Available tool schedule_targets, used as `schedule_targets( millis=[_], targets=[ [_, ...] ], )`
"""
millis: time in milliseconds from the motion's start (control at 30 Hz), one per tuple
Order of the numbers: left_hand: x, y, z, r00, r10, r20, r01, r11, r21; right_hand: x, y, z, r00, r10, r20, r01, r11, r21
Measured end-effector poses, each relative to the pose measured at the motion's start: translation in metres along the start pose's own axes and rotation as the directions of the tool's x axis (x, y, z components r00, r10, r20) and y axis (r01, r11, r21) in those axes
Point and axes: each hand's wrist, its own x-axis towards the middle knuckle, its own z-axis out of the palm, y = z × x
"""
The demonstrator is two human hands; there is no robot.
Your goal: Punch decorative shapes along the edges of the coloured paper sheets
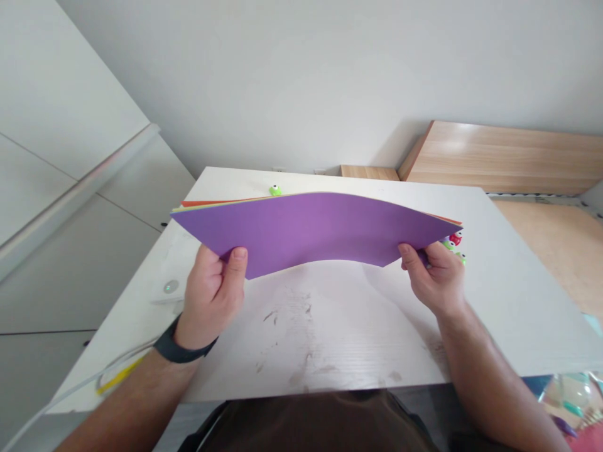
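A stack of coloured sheets (315,226) is held up above the white table, its purple sheet facing me. Orange and yellow edges peek out behind the purple one. The stack bows upward in the middle. My left hand (219,289) grips its near left corner, thumb on the purple face and fingers behind. At the near right corner, my right hand (436,273) pinches the stack the same way. Whether the sheets are paper or thin foam I cannot tell. A dark band (181,342) is round my left wrist.
The white table (292,339) has dark smudges near its front edge. A small green toy with eyes (275,189) stands behind the stack; red and green ones (455,239) sit by my right hand. At left lie a yellow item (120,376) and a cable. A wooden headboard (509,157) is at right.
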Motion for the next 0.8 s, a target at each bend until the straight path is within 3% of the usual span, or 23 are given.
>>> schedule_targets(
  millis=[800],
  targets=[
    [0.0003, -0.0043, -0.0012, 1.0, -0.018, 0.019, 0.019, 1.0, -0.011, 0.0047, -0.0058, -0.0017, 0.999, 0.005, 0.045, -0.005, 1.0, -0.009]
  ],
)
